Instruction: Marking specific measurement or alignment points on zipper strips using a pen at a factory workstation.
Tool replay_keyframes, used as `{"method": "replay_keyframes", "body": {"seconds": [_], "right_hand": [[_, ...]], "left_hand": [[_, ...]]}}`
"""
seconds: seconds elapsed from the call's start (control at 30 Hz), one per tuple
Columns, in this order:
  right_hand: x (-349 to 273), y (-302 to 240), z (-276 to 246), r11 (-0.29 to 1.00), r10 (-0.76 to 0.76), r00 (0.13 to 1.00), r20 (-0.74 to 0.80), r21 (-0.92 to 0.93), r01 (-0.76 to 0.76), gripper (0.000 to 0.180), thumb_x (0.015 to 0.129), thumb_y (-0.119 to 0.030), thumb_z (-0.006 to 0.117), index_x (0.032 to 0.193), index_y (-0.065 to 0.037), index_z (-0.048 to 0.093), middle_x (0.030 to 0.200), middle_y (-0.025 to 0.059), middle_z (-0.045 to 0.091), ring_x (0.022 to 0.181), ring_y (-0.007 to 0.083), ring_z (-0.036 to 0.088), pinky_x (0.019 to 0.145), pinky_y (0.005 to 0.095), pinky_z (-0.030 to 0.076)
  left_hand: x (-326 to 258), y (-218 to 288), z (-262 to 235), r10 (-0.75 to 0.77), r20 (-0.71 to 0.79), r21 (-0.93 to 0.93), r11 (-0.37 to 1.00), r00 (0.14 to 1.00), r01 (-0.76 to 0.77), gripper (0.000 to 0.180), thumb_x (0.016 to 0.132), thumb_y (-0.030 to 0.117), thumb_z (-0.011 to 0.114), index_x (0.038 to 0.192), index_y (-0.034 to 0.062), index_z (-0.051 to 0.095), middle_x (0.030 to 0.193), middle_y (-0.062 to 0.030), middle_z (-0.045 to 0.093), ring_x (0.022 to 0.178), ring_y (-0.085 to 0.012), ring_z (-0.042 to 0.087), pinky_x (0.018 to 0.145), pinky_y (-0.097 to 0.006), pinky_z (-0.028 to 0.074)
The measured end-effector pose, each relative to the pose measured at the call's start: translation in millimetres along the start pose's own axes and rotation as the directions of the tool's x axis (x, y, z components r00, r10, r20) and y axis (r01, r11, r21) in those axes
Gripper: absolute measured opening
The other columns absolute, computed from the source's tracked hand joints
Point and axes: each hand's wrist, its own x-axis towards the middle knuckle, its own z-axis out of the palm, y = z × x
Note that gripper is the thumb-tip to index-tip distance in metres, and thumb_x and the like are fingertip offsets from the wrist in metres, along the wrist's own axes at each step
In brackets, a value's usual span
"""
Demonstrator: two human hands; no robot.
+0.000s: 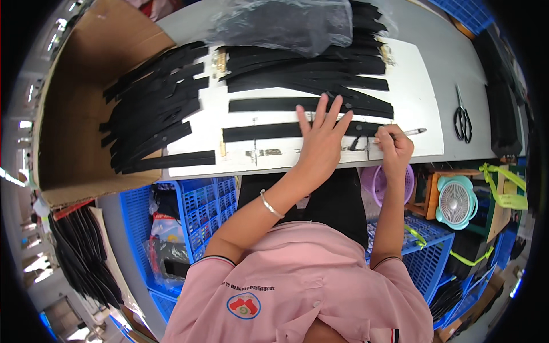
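Note:
My left hand lies flat with its fingers spread, the fingertips across two black fabric strips on a white board. The nearer black strip runs sideways beneath this hand toward the right one. Just beyond it is a second black strip. My right hand is closed around a pen, at the right end of the nearer strip. The pen's back end sticks out to the right, and its tip is hidden by the fingers. Dark marks and bits of tape show on the board's near side.
More black strips are heaped farther back under a clear plastic bag. At left, a strip pile reaches into an open cardboard box. Scissors lie at right. Below the table are blue crates and a small fan.

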Motion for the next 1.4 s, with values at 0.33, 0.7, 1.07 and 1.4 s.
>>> {"method": "replay_keyframes", "body": {"seconds": [0.33, 0.7, 1.07, 1.4], "right_hand": [[-1, 6, 0, 0.997, 0.04, 0.998, -0.04, 0.066, -0.037, 0.011, 0.099, -0.006, 0.065, 0.091, 0.001, 0.069, 0.076, 0.0018, 0.066, 0.063, 0.0049, 0.053, 0.059, 0.0211, 0.042], [1, 7, 1, 0.998, 0.03, 0.998, -0.063, 0.051, -0.027, 0.01, 0.099, -0.007, 0.066, 0.093, 0.0, 0.069, 0.078, 0.0004, 0.066, 0.065, 0.0039, 0.052, 0.06, 0.0202, 0.042], [4, 0, 16, 0.999, 0.001, 0.998, -0.061, 0.042, 0.002, 0.009, 0.099, -0.008, 0.068, 0.096, 0.0, 0.071, 0.072, -0.003, 0.06, 0.064, 0.0026, 0.051, 0.058, 0.0206, 0.041], [-17, -20, 25, 0.943, -0.259, 0.964, -0.059, -0.233, 0.238, 0.024, 0.096, -0.008, 0.068, 0.12, -0.005, 0.069, 0.088, 0.0091, 0.072, 0.078, 0.0205, 0.069, 0.07, 0.0312, 0.053]], "left_hand": [[17, -47, -39, -0.02, -0.09, -0.126, 0.992, 0.996, 0.009, 0.041, 0.096, 0.009, 0.065, 0.137, 0.0072, 0.062, 0.155, -0.0213, 0.046, 0.151, -0.0412, 0.034, 0.124, -0.056, 0.018], [-150, -104, -172, -0.398, -0.24, 0.268, 0.85, 0.885, 0.454, 0.058, 0.088, -0.011, 0.048, 0.141, 0.0068, 0.061, 0.151, -0.0171, 0.054, 0.149, -0.0362, 0.039, 0.126, -0.051, 0.019], [-146, -107, -182, -0.334, -0.399, 0.109, 0.908, 0.854, 0.405, 0.027, 0.091, -0.006, 0.062, 0.11, 0.0081, 0.076, 0.112, -0.0082, 0.076, 0.114, -0.024, 0.07, 0.12, -0.05, 0.035], [-32, -15, -30, 0.033, 0.011, 0.003, 0.999, 0.999, -0.033, 0.037, 0.097, 0.014, 0.067, 0.132, 0.0037, 0.065, 0.143, -0.0163, 0.061, 0.141, -0.035, 0.049, 0.122, -0.052, 0.027]]}}
